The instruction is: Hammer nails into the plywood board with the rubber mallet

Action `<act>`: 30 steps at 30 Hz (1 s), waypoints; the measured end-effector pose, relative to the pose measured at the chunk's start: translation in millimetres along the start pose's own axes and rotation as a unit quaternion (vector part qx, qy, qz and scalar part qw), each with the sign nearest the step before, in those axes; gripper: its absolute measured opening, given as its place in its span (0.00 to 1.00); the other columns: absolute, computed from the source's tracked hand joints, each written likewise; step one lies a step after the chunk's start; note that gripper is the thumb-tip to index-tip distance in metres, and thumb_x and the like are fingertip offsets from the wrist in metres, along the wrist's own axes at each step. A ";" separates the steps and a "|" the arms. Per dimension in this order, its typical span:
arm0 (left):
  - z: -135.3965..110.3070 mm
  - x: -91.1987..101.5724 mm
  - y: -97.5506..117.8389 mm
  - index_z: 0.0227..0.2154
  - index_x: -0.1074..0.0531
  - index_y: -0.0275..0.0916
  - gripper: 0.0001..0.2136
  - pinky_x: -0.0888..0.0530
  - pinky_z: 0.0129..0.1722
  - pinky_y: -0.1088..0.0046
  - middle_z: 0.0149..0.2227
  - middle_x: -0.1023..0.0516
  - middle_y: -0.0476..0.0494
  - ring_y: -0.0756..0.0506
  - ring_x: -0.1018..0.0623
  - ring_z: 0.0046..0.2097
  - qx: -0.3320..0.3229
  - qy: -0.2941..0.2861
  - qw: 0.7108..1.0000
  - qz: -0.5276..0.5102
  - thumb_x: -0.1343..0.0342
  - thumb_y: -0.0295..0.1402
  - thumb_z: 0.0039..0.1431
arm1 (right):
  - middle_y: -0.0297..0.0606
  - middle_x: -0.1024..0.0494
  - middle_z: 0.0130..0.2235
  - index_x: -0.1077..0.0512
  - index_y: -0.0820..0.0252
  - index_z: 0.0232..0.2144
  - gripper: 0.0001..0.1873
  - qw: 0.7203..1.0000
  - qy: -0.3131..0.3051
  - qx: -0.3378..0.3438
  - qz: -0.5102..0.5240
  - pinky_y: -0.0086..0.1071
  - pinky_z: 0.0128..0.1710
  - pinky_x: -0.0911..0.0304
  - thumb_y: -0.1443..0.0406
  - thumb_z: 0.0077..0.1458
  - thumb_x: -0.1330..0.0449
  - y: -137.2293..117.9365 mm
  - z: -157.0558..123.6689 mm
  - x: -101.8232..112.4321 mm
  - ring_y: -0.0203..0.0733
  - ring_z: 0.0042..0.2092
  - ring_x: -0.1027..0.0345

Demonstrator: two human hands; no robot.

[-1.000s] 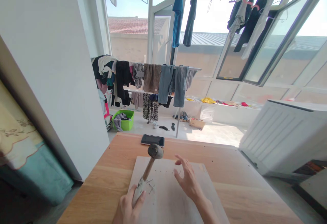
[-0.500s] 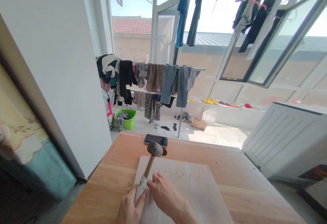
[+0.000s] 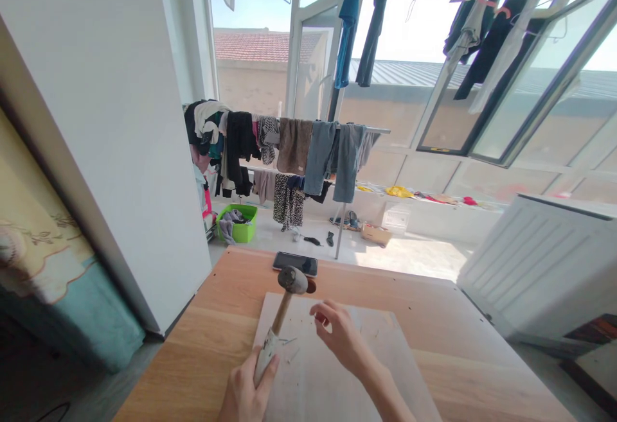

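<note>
Firmly closed, the left hand [image 3: 248, 385] holds the hammer [image 3: 281, 313] over the board's [image 3: 313, 390] far-left corner; the right hand [image 3: 341, 332] is loosely curled, its contents unclear. Toward the far edge, upright nails [image 3: 376, 334] seem set; loose nails [image 3: 288, 340] apparently remain.

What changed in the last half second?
The right hand moved from beside the handle of the hammer, rightward and farther from the person, to over the board, uncovering loose nails near the handle. Can't tell whether it picked one up. Unchanged: the left hand grips the hammer; the phone lies beyond the board.
</note>
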State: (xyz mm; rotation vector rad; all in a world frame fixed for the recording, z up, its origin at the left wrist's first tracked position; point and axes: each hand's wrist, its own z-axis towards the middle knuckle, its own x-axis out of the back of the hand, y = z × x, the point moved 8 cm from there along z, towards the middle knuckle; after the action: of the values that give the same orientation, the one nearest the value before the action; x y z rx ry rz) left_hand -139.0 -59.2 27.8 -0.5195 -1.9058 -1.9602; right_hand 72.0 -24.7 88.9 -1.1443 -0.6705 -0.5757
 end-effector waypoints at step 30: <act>-0.9 -9.7 3.3 0.37 0.21 0.43 0.17 0.27 0.35 0.74 0.31 0.18 0.41 0.40 0.18 0.37 -0.024 -0.098 0.988 0.118 0.50 0.47 0.60 | 0.41 0.22 0.43 0.32 0.58 0.48 0.24 0.993 0.077 -0.080 -0.050 0.42 0.54 0.44 0.74 0.47 0.45 67.5 -8.9 -15.6 0.48 0.49 0.31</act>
State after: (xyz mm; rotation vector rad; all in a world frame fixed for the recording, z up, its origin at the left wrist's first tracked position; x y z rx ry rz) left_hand -128.9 -60.2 25.7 -0.9385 -1.8140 -1.8620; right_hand 111.5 -10.9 33.0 -1.2069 -0.5578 -0.8059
